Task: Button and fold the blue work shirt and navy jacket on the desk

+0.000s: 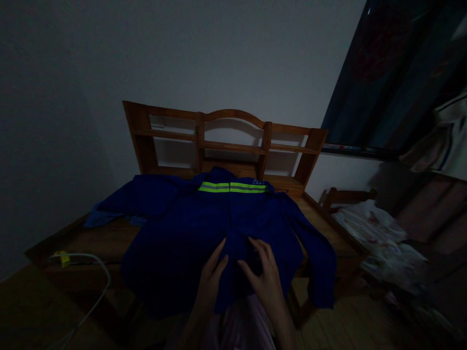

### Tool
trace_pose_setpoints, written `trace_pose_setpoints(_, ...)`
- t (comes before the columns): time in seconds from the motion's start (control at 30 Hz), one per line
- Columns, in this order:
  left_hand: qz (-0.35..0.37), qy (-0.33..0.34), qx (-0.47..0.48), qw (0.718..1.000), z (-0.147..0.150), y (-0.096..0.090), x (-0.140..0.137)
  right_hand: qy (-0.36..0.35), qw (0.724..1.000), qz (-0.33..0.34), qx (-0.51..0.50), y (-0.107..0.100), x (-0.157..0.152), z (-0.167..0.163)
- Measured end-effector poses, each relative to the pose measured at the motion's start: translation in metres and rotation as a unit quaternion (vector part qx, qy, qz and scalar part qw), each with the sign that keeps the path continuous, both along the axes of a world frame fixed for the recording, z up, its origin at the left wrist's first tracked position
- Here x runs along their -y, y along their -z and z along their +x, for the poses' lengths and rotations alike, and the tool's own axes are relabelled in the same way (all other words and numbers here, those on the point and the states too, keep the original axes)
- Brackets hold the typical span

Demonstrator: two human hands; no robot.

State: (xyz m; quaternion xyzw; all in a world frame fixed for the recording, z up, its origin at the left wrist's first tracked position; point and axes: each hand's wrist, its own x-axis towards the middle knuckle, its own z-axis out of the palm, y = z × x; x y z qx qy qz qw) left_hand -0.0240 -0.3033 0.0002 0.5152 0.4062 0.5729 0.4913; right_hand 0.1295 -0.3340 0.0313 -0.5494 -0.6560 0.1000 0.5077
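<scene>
A dark blue work jacket (182,238) with a yellow-green and grey reflective stripe (248,187) across its chest lies spread over a wooden desk. Its collar points to the back, its sleeves reach out to both sides, and its lower part hangs over the front edge. My left hand (211,270) is over the lower front of the jacket, left of the centre line, thumb and forefinger apart. Right of that line, my right hand (265,272) has its fingers spread above the cloth. Neither hand shows anything held; whether the fingertips touch the fabric is unclear.
A wooden shelf unit (229,145) stands at the back of the desk (109,240). Light blue cloth (104,217) lies under the left sleeve. A white cable (107,274) with a yellow tag hangs at left. Plastic bags (368,221) sit beside the desk at right. The room is dim.
</scene>
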Motion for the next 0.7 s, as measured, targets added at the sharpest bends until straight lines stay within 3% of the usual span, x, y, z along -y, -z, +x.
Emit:
trace_pose_setpoints(0.1,0.038,0.021,-0.027,0.999,-0.007,-0.031,-0.027,0.058,0.995,0.053,0.058,-0.017,-0.023,0.022)
trace_pose_setpoints(0.23,0.097,0.056,-0.045,0.993,-0.009,-0.06,-0.082,0.076,0.988,0.065,0.12,-0.039,-0.046,0.045)
trace_pose_setpoints(0.33,0.099,0.046,-0.077,0.991,-0.009,-0.059,-0.125,0.051,0.984,0.07,0.157,-0.046,-0.047,0.037)
trace_pose_setpoints(0.43,0.078,0.01,-0.128,0.989,-0.014,-0.045,-0.152,-0.02,0.978,0.063,0.199,-0.038,-0.039,0.009)
trace_pose_setpoints(0.53,0.04,-0.047,-0.172,0.983,-0.025,-0.032,-0.151,-0.088,0.968,0.038,0.233,-0.016,-0.034,-0.02)
trace_pose_setpoints(0.7,0.034,-0.097,-0.225,0.969,-0.05,-0.019,-0.104,-0.058,0.969,-0.003,0.241,0.014,-0.045,-0.03)
